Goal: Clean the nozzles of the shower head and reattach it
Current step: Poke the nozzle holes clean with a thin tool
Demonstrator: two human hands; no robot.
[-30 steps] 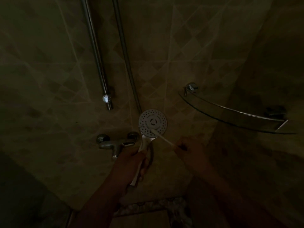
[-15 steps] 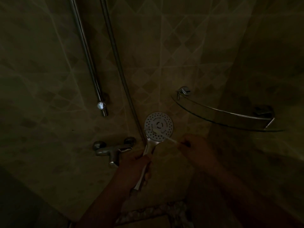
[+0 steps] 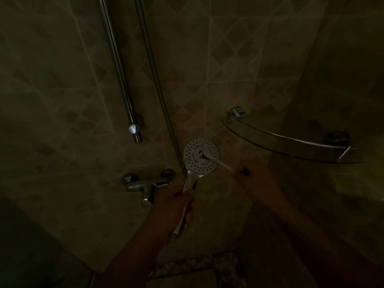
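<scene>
In a dim shower corner, the round white shower head (image 3: 201,155) faces me, its disc dotted with small nozzles. My left hand (image 3: 173,206) is closed around its chrome handle below the disc. My right hand (image 3: 252,176) pinches a thin white stick (image 3: 220,163), a toothbrush or swab by its look. The stick's far end rests on the centre of the nozzle face. The hose (image 3: 158,86) runs up the wall from behind the head.
A chrome riser rail (image 3: 121,80) ends left of the hose. The mixer tap (image 3: 148,182) juts out just left of my left hand. A curved glass corner shelf (image 3: 291,143) hangs at the right. A pebble-patterned ledge (image 3: 199,265) lies below.
The stick's tip has shifted from the lower part of the nozzle face to its centre. Both hands keep their grips; the view has drifted slightly.
</scene>
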